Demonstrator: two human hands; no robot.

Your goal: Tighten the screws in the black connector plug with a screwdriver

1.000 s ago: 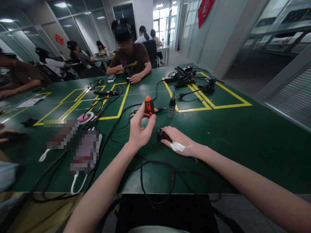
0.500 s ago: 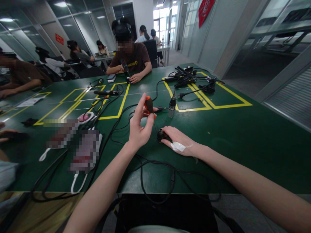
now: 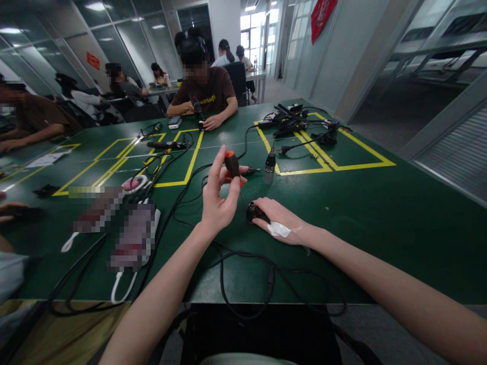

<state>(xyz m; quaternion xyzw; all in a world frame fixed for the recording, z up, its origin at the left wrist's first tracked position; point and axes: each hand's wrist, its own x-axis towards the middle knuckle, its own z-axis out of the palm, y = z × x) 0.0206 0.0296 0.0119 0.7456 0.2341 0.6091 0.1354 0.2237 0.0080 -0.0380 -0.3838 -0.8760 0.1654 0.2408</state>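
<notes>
Pinched a stubby black-and-orange plastic-handled screwdriver (image 3: 232, 165) in the left hand (image 3: 219, 203), mid-frame, presumably for twisting; clasped a small, round, black, metal-topped part (image 3: 250, 213) in the right hand (image 3: 280, 218), apparently for steadiness.

Left grip (image 3: 219, 198) raised in a pinch, right grip (image 3: 280, 218) low and curled, both forearms (image 3: 167, 286) angled inward.

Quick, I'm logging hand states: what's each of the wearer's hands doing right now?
Left hand: closed on a black-and-orange screwdriver.
Right hand: closed around a small black part on the green table.
</notes>
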